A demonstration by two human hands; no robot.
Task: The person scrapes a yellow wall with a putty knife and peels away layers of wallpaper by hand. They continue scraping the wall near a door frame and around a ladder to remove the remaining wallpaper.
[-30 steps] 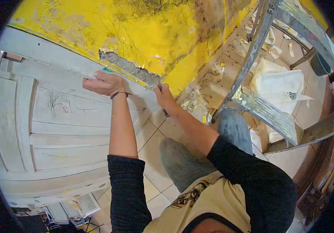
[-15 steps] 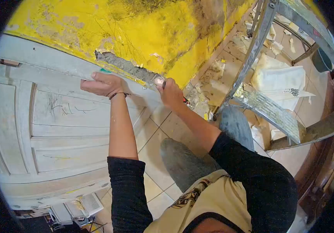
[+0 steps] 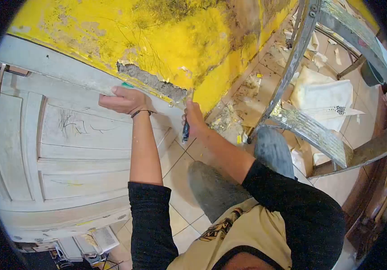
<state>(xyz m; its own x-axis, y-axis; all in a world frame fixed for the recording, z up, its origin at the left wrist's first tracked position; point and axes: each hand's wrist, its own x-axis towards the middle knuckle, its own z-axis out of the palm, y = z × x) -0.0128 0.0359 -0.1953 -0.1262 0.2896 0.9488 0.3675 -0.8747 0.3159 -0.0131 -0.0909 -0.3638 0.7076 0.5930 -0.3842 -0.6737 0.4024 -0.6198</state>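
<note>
1. Head view, right hand (image 3: 194, 116): its grip is clamped around the dark handle of a hand tool (image 3: 185, 131). The handle's butt points back toward the wearer and the tip meets the lower edge of the yellow wall (image 3: 202, 45), just at the right end of a bare grey patch (image 3: 153, 81). Holding it lengthwise like this probably lets the forearm push in line with the tip.

2. Head view, left hand (image 3: 120, 100): it lies against the white frame (image 3: 67, 67) above the door panels (image 3: 85, 128), perhaps to steady the body. A green object (image 3: 127, 84) shows just beyond it, mostly hidden; whether this grip is clamped on it, I cannot tell.

3. Head view, floor (image 3: 173, 164): crumbled debris (image 3: 225, 119) lies along the floor's edge at the foot of the wall, likely because loosened bits drop there. A ladder (image 3: 312, 137) stands toward the floor's right edge, apart from both hands, which leaves the arms room. A pale sheet (image 3: 324, 92) lies beyond its step.
</note>
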